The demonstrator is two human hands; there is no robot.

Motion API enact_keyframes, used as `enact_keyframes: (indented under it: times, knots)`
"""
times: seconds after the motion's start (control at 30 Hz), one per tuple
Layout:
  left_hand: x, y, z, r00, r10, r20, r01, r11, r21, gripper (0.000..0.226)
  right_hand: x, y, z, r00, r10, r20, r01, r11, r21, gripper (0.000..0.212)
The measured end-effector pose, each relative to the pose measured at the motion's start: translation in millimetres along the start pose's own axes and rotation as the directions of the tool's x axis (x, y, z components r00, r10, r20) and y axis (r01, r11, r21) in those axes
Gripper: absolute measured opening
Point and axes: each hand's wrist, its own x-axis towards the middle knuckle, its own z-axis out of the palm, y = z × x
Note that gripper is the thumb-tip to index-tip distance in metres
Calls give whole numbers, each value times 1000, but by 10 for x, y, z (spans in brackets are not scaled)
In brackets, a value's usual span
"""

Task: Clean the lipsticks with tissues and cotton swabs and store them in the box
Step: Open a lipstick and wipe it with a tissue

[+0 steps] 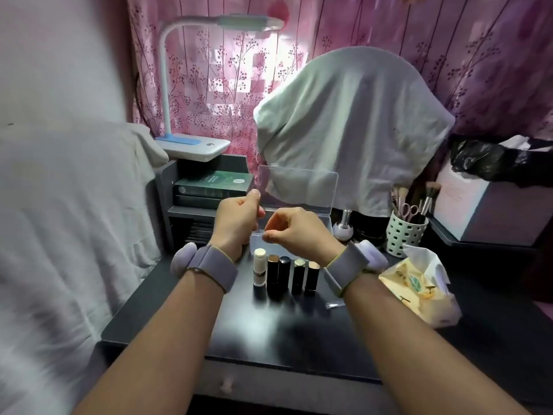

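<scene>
While curled, both hands (239, 218) pinching something small

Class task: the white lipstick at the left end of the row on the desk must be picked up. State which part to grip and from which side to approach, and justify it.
Pinch the white lipstick by its upper cap, coming from above and the left. It stands upright, its left side is free, while a black lipstick stands close on its right.
</scene>
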Motion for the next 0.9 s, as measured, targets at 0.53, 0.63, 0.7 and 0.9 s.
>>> enact_keyframes:
  times: [0.53,0.63,0.7,0.9]
  knots:
    - [-40,-557,-168,992,-122,-26,123,990,67,30,102,103,480,988,53,147,-5,952,-307,27]
    - [-63,-637,-190,989,-149,-7,149,986,69,27,122,109,511,990,34,138,13,946,-323,18]
    - [-54,-680,-211,987,-161,-4,160,984,82,26,148,96,510,991,16,130,27,945,-327,19]
    - [-3,-709,-239,992,-123,0,122,989,89,23,238,1,391,998,-41,57,55,960,-274,23]
